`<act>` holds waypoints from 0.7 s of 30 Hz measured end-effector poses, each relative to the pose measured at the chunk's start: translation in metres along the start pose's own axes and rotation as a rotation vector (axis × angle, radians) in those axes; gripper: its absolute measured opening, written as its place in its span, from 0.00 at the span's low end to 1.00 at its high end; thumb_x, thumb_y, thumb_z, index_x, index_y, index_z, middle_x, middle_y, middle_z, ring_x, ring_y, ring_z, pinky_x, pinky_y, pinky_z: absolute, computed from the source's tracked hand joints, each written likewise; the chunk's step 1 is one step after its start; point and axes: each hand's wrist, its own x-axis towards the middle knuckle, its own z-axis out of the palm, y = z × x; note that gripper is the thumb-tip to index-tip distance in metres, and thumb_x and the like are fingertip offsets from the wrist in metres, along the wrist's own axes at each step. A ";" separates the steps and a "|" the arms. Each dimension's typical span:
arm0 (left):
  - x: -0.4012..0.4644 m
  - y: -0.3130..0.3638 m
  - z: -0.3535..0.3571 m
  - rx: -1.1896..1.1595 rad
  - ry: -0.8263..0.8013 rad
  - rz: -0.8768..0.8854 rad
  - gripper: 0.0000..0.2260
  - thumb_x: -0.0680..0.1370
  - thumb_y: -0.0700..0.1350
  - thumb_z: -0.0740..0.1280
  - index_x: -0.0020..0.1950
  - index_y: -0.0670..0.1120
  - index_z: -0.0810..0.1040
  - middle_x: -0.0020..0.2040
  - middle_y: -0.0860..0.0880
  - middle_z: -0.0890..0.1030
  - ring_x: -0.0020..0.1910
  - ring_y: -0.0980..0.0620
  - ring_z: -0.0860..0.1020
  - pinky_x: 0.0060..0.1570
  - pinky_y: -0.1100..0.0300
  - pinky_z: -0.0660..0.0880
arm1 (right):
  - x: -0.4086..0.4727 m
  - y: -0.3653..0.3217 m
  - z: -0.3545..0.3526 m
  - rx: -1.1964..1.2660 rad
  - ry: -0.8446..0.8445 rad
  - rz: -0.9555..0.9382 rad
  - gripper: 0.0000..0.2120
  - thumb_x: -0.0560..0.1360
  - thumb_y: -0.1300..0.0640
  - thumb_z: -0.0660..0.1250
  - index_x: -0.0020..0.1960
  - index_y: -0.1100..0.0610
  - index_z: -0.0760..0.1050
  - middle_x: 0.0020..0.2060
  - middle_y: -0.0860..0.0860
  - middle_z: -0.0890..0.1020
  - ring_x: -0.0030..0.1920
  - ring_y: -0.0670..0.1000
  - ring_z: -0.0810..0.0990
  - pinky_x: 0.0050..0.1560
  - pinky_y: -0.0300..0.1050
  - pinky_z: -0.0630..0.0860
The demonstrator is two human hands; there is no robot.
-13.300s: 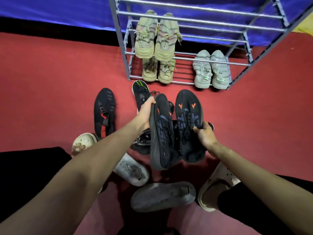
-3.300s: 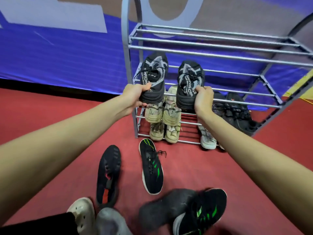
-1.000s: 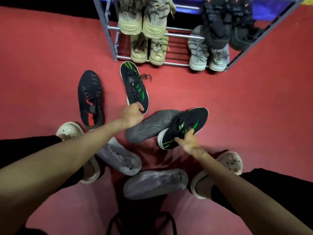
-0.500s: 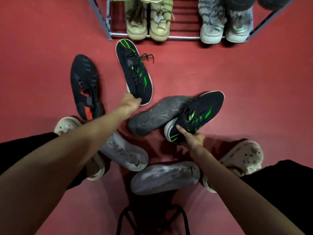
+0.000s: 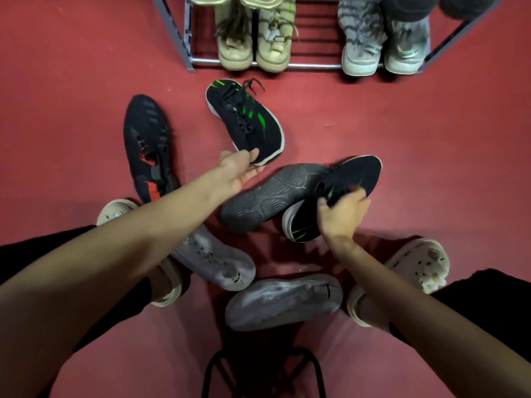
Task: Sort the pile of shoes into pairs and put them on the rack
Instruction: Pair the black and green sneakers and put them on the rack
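2 black-green shoes (image 5: 247, 122) (image 5: 344, 191), floor, apart.

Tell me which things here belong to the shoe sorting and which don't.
Job:
left hand, right hand
two black green-striped sneakers
black orange-marked shoe
upturned dark-soled shoe
two grey sneakers
grey metal rack

Not:
worn cream clogs
black stool

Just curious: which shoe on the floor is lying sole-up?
The dark grey shoe in the middle, tread showing, beside the black-and-green one the right hand grips. The others show uppers.
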 end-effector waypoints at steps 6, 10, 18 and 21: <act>-0.062 -0.018 0.008 0.094 -0.085 -0.050 0.10 0.76 0.33 0.68 0.56 0.34 0.73 0.46 0.43 0.78 0.37 0.51 0.77 0.39 0.58 0.81 | 0.015 -0.048 -0.012 0.509 -0.618 -0.039 0.12 0.76 0.45 0.64 0.49 0.55 0.75 0.41 0.51 0.79 0.40 0.50 0.78 0.39 0.42 0.76; -0.081 -0.031 -0.005 0.172 -0.192 -0.079 0.05 0.77 0.38 0.67 0.47 0.36 0.74 0.41 0.42 0.77 0.37 0.49 0.78 0.39 0.60 0.82 | 0.026 -0.044 -0.002 0.496 -0.718 0.065 0.17 0.73 0.59 0.69 0.59 0.66 0.75 0.53 0.61 0.81 0.43 0.52 0.79 0.32 0.36 0.76; -0.027 0.010 -0.048 0.913 0.136 0.428 0.23 0.73 0.50 0.71 0.64 0.41 0.71 0.61 0.37 0.76 0.60 0.39 0.76 0.61 0.48 0.73 | 0.048 -0.064 -0.053 0.511 -0.606 -0.190 0.12 0.73 0.69 0.59 0.46 0.60 0.79 0.25 0.42 0.81 0.30 0.40 0.78 0.36 0.31 0.75; -0.007 0.036 -0.063 1.186 -0.046 0.597 0.34 0.68 0.46 0.76 0.71 0.46 0.66 0.68 0.41 0.69 0.69 0.42 0.69 0.71 0.49 0.65 | 0.054 -0.061 -0.075 0.428 -0.757 -0.292 0.15 0.73 0.70 0.59 0.51 0.58 0.80 0.29 0.42 0.84 0.33 0.38 0.80 0.39 0.29 0.76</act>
